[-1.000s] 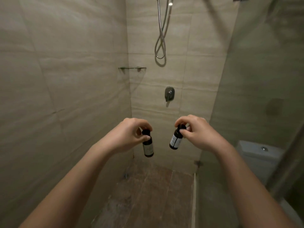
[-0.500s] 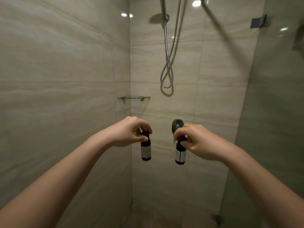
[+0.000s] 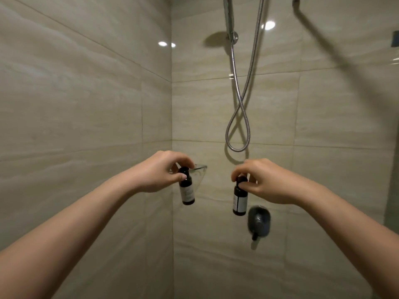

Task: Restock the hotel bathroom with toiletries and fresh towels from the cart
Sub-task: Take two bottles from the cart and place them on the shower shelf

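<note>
The left hand point(image 3: 159, 171) fingers pinch the top of a small dark brown bottle with a pale label point(image 3: 187, 192). It hangs top up, nearly straight down, just in front of the little clear glass corner shelf point(image 3: 199, 167). Right of that shelf, the right hand point(image 3: 265, 182) fingers pinch a second small dark brown bottle point(image 3: 239, 201) the same way.

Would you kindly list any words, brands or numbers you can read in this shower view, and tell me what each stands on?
On the left bottle: a pale label, its print too small and blurred to read.
On the right bottle: a white label, likewise unreadable.
Nothing written shows on the wall tiles, shower hose or mixer handle.
</note>
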A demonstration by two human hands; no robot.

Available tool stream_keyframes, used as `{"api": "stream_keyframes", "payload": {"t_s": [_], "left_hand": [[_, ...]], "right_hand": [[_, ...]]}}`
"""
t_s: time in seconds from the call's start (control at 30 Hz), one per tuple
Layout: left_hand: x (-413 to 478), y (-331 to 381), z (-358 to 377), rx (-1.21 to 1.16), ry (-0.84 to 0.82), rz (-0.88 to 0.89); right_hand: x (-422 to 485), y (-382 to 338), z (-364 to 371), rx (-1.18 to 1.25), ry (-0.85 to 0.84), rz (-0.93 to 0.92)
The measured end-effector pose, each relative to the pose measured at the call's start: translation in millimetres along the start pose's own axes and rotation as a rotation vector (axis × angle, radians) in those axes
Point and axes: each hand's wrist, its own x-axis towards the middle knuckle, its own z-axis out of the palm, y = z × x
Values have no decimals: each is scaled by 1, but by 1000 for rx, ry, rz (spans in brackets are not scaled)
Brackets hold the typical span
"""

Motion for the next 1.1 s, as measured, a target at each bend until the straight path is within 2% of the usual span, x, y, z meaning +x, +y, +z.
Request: {"api": "stream_keyframes", "payload": {"t_s": [0.37, 0.6, 0.87, 1.1], "left_hand": [[115, -93, 19, 121, 48, -127], [189, -151, 42, 176, 30, -244], [245, -212, 65, 295, -119, -311], [274, -248, 91, 230, -116, -325]], "right_hand": [[170, 70, 53, 38, 87, -189], [275, 132, 82, 133, 59, -302], [376, 156, 139, 165, 9, -344], [413, 158, 173, 136, -41, -303]]}}
